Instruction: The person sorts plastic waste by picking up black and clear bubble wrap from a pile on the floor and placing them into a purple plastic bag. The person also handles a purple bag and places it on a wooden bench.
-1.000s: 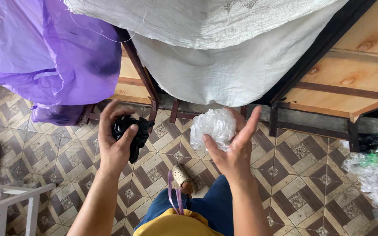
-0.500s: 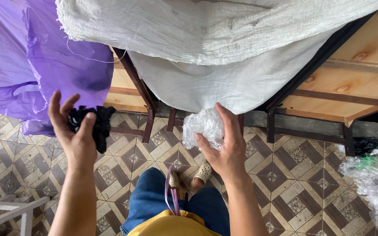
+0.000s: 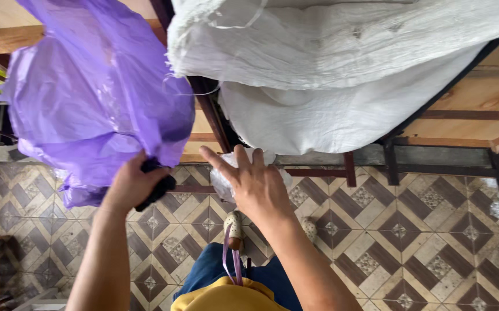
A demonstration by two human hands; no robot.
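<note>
Your left hand (image 3: 129,185) grips a black bundle (image 3: 156,188) at the purple bag (image 3: 97,98). Your right hand (image 3: 253,183) clutches crumpled clear plastic (image 3: 222,183) below the white sack (image 3: 341,63). Risk: the loosely held plastic could drop onto the tiled floor (image 3: 399,230).

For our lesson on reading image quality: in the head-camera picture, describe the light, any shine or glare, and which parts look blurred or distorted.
Head view: soft, even daylight, no hard shadows; the purple plastic bag shows pale sheen along its creases; the white woven sack is bright yet keeps its folds; the left hand and right hand are slightly soft; the wide lens slants the wooden bench at the edge.
</note>
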